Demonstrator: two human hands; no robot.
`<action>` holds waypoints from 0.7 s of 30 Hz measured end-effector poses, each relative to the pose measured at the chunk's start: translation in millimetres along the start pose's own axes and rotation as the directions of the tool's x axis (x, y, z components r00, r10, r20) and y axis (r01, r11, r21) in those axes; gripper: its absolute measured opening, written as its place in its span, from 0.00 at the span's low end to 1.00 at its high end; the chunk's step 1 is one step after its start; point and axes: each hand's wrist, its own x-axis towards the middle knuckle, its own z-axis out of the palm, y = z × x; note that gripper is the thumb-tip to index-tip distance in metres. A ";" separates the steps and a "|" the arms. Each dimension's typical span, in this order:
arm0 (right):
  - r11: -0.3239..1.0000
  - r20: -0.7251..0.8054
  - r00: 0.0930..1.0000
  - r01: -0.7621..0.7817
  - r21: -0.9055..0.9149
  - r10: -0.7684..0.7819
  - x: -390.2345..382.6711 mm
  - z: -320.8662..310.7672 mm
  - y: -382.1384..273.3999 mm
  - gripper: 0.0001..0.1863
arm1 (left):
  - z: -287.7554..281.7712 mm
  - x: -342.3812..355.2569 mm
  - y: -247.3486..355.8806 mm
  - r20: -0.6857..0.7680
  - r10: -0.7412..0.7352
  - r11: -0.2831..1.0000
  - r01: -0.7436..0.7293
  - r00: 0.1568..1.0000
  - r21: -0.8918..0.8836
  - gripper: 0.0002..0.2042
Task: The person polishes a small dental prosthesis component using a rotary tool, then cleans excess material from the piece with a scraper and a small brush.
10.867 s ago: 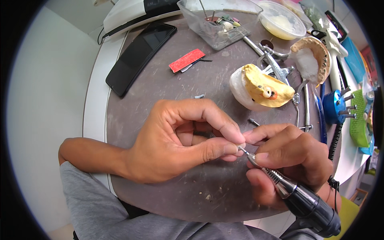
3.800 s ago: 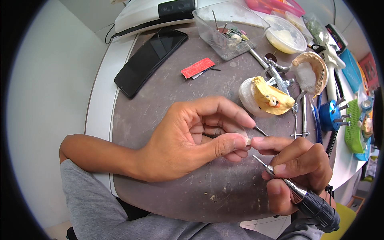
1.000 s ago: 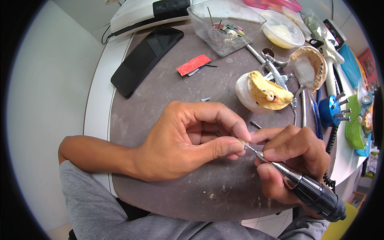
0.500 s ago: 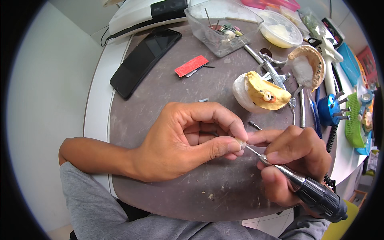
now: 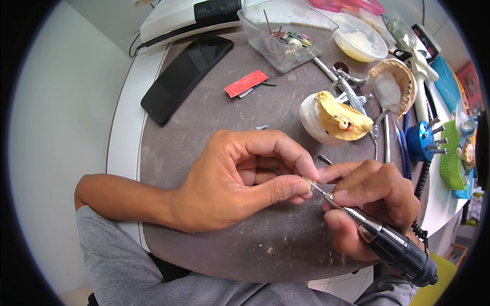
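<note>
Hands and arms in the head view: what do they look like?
The left hand and right hand are ungloved, with no rings visible. A plain grey sleeve leaves the left forearm bare, with no watch or band showing.

"What's at eleven o'clock?"
"A flat black smartphone; at twelve, a red rectangular strip."
"And further round?"
"At half past one, a round translucent plastic tub; at three, a green perforated basket."

The left hand pinches a small pale piece; the right hand points a black-and-silver handpiece at it.
</note>
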 end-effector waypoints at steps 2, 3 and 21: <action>1.000 0.007 1.000 0.002 -0.010 -0.002 0.3 -0.4 0.6 0.11 | 0.2 0.3 0.1 0.003 0.004 1.000 -0.004 1.000 0.001 0.07; 1.000 0.004 1.000 0.003 -0.012 -0.002 -0.1 -0.8 0.5 0.11 | 0.2 0.6 0.2 0.007 0.005 1.000 -0.005 1.000 0.002 0.07; 0.992 0.017 0.993 -0.121 0.034 0.120 -2.1 -2.6 -6.9 0.12 | 0.4 0.4 0.1 -0.006 0.006 0.999 -0.006 1.000 0.040 0.07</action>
